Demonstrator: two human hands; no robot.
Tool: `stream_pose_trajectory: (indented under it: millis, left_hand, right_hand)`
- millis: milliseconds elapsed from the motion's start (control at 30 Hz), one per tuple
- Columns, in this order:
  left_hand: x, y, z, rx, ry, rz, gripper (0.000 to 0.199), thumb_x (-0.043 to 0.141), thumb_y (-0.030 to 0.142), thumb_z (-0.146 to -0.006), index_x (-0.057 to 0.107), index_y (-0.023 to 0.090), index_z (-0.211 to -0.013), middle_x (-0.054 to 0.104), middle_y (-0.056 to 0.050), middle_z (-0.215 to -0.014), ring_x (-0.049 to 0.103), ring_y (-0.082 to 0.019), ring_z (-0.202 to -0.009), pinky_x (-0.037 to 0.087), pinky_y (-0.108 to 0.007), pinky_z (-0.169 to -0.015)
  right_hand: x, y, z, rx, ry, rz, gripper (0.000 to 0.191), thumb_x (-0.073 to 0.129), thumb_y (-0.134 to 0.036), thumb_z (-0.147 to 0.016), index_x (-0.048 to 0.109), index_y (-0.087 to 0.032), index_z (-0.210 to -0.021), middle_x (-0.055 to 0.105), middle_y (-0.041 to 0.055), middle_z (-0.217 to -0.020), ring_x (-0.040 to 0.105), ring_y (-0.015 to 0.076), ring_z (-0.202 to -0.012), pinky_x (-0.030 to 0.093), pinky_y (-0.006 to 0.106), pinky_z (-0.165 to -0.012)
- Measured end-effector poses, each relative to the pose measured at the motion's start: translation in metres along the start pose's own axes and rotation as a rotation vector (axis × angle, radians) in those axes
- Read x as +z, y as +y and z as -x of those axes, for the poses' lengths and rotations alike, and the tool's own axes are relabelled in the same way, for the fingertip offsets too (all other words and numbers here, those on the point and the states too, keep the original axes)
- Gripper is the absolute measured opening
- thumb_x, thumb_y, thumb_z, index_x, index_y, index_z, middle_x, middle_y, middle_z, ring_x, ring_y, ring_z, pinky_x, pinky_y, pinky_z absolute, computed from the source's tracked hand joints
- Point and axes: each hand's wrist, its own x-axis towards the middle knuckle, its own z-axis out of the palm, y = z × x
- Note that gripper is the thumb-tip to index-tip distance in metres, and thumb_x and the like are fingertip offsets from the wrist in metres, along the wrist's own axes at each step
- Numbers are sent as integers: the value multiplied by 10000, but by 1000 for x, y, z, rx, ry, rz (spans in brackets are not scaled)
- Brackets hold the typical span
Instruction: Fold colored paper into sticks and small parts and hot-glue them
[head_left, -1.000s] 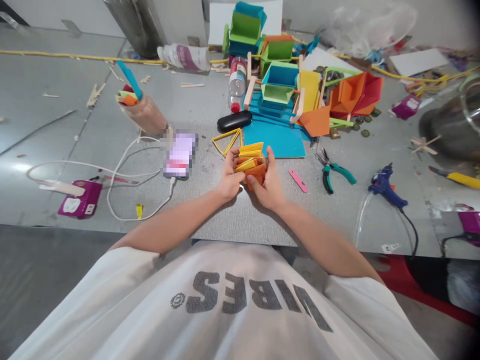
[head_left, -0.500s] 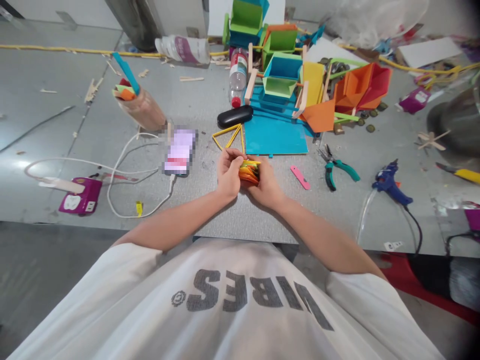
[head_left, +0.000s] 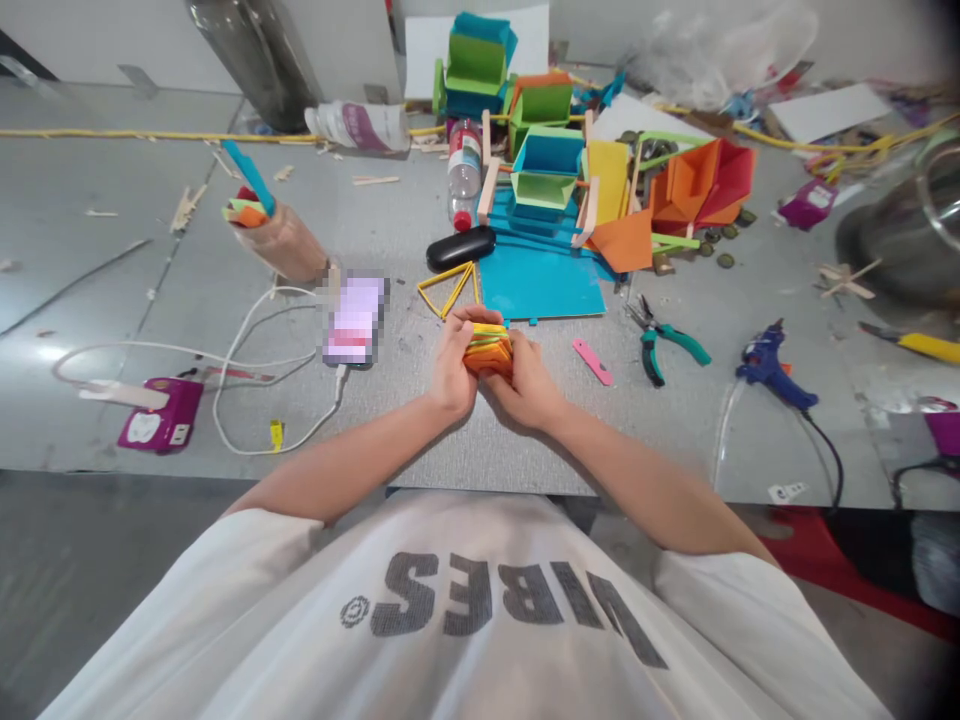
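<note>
Between my two hands is a small stack of folded coloured paper pieces (head_left: 489, 352), yellow and green at the top and orange below. My left hand (head_left: 454, 362) grips its left side, with the fingers curled behind. On the right side my right hand (head_left: 529, 385) closes round it. The stack is held just above the grey table (head_left: 465, 450). Beyond the hands are a yellow stick frame (head_left: 450, 288), a black case (head_left: 460, 247) and a blue board (head_left: 544, 285). A pink folding cutter (head_left: 592, 362) lies to the right of my right hand.
Green-handled pliers (head_left: 664, 345) and a blue glue gun (head_left: 776, 365) lie to the right. Left are a phone (head_left: 356, 320) on a white cable and a cup (head_left: 281, 245) of coloured strips. Coloured paper-and-stick models (head_left: 547, 165) and a bottle (head_left: 463, 180) stand behind.
The stack has turned slightly in my hands, so more of its orange side faces me. My right hand has shifted lower along it. The whole view has tilted a little.
</note>
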Motion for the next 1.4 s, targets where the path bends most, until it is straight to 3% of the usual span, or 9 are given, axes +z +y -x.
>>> stream_pose_trajectory:
  millis: [167,333,433,533,633,733,900,1133,1400]
  left_hand:
    - [-1,2,3,-39,7,47,502,668,750,-1011,729,268,-1136,814,-60,-1121,765,-231,-1037,624,-404,-1006]
    - [-1,6,7,-46,-73,41,602,588,816,-1028,715,269,-1245,803,-98,-1281,766,-278,-1179,614,-462,-1094]
    - [-3,7,8,-100,-135,67,610,685,787,-991,683,273,-1319,787,-99,-1311,766,-267,-1183,615,-442,-1078]
    - [-8,5,4,-117,-138,-41,688,932,630,-849,653,289,-1377,778,-75,-1287,764,-236,-1146,611,-396,-1048]
    - [-14,3,-2,-98,-67,-235,662,1040,489,-749,691,254,-1260,786,-66,-1185,756,-198,-1026,619,-353,-945]
    - [-17,4,-8,-108,-45,-335,524,1027,462,-762,711,211,-1096,790,-61,-1058,745,-176,-907,623,-338,-852]
    - [-17,7,-8,-124,10,-381,407,994,358,-797,695,199,-1022,781,-41,-985,754,-153,-883,634,-314,-859]
    - [-14,5,-6,-95,10,-430,471,1019,427,-778,692,213,-1040,794,-46,-978,768,-161,-866,648,-310,-822]
    - [-12,5,-3,-40,32,-466,563,1036,562,-754,686,227,-1041,791,-47,-980,774,-181,-891,662,-336,-833]
  right_hand:
    - [-1,1,0,84,2,36,364,630,-345,-994,620,-215,-1334,778,165,-1273,708,386,-1202,484,639,-1117]
    - [-2,1,-2,109,29,-15,322,635,-303,-954,668,-213,-1261,800,159,-1211,718,370,-1117,515,603,-1065]
    - [-5,1,-3,141,31,-119,292,664,-328,-950,692,-233,-1226,820,129,-1171,739,350,-1050,551,578,-1021]
    - [-11,0,-5,226,79,-280,342,723,-436,-971,697,-260,-1262,831,103,-1195,755,326,-1031,596,540,-976]
    - [-19,-2,-6,301,98,-382,459,786,-550,-944,688,-261,-1287,828,112,-1219,763,326,-1043,628,532,-948]
    - [-26,-2,-7,352,90,-428,517,852,-576,-893,669,-263,-1261,814,122,-1237,763,328,-1073,640,536,-968]
    - [-31,-3,-9,363,60,-503,516,849,-596,-893,660,-267,-1243,790,112,-1253,766,317,-1110,647,538,-1017]
    - [-31,0,-11,400,83,-481,442,866,-502,-858,669,-279,-1185,807,112,-1195,781,333,-1084,637,584,-1018]
    - [-33,-5,-12,431,76,-564,506,885,-493,-827,633,-254,-1194,838,115,-1171,798,297,-987,656,513,-909]
